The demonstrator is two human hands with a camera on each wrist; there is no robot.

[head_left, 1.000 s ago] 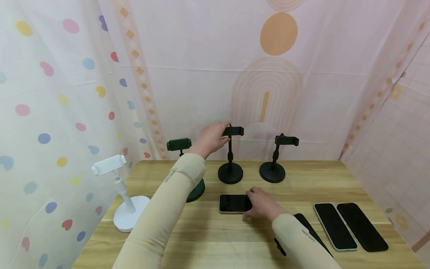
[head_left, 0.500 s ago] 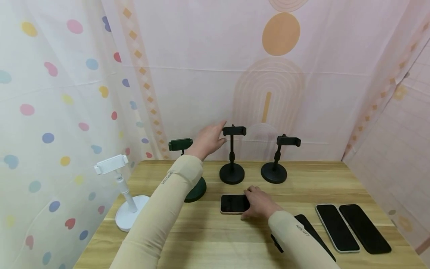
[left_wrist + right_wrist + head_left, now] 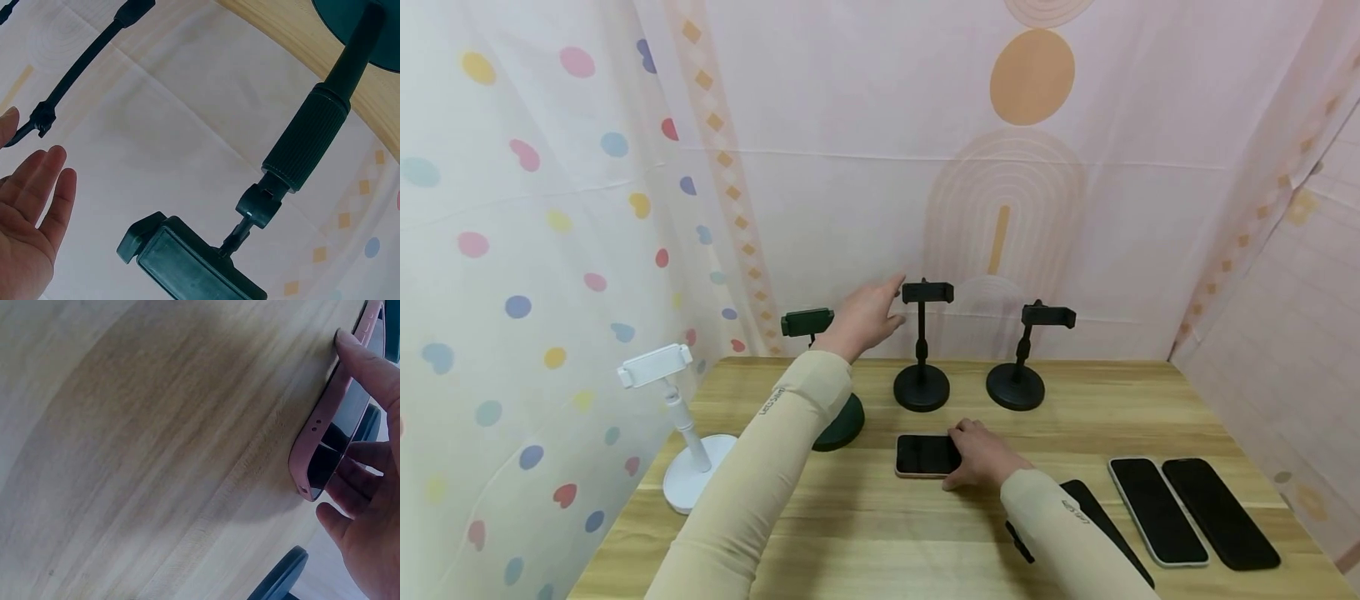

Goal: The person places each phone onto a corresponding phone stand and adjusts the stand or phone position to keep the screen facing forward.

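Observation:
My left hand (image 3: pixel 865 318) is raised beside the clamp of the middle black phone stand (image 3: pixel 928 292), a small gap between them. Its fingers (image 3: pixel 47 187) look extended and hold nothing in the left wrist view. Close under that wrist stands a dark green phone stand (image 3: pixel 306 137), partly behind the sleeve in the head view. On the table, my right hand (image 3: pixel 985 458) grips the right end of a phone (image 3: pixel 922 456) lying face up and sideways. In the right wrist view, the thumb (image 3: pixel 359 359) presses the pink edge of the phone case (image 3: pixel 319 425), with fingers round the other side.
Another black phone stand (image 3: pixel 1017 385) is at the back right, and a white phone stand (image 3: pixel 685 450) at the left. Two phones lie side by side at the right, one in a white case (image 3: pixel 1159 510), one black (image 3: pixel 1221 512). A dark phone (image 3: pixel 1105 529) lies partly under the right sleeve.
My left hand has come away from the middle black stand's clamp, leftward, and its fingers have straightened. The right hand stays on the phone. The head view has shifted slightly.

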